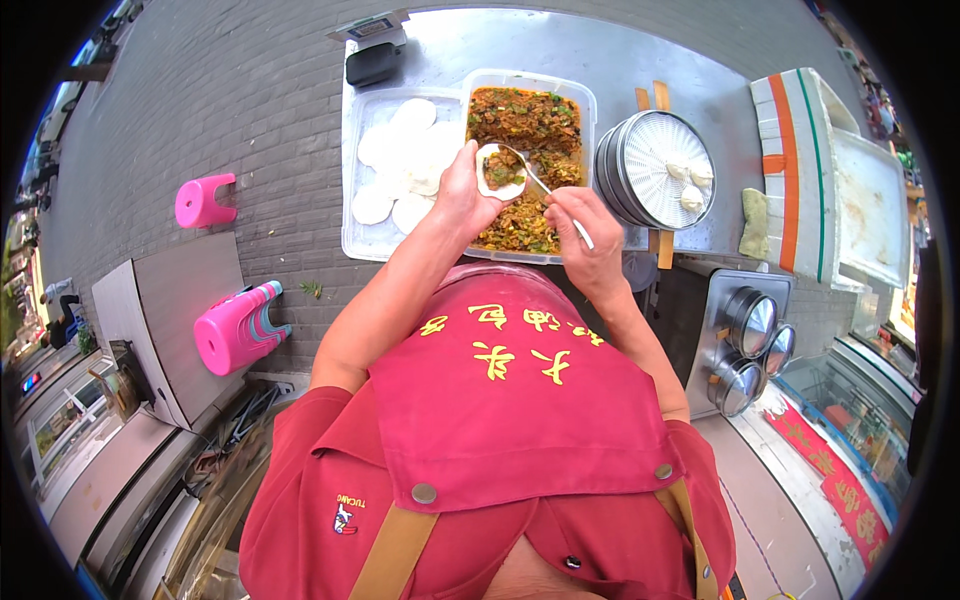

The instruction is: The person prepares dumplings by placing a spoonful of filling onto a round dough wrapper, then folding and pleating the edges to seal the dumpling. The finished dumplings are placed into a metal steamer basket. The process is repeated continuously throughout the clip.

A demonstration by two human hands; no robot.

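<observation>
In my left hand lies a round dough wrapper, its middle covered with chopped filling. My right hand grips a metal spoon, whose bowl touches the filling near the wrapper's upper edge. Beneath and behind the hands stands a plastic tub of chopped filling with green bits. Left of it, a clear plastic tray holds several flat white dough rounds. To the right, a stack of round steamer trays has a white woven liner with a few small filled buns on it.
A black case lies at the metal table's far left corner. Wooden slats stick out under the steamers. A folded cloth and a taped foam box are at the right. Pink stools stand left; lidded pots stand lower right.
</observation>
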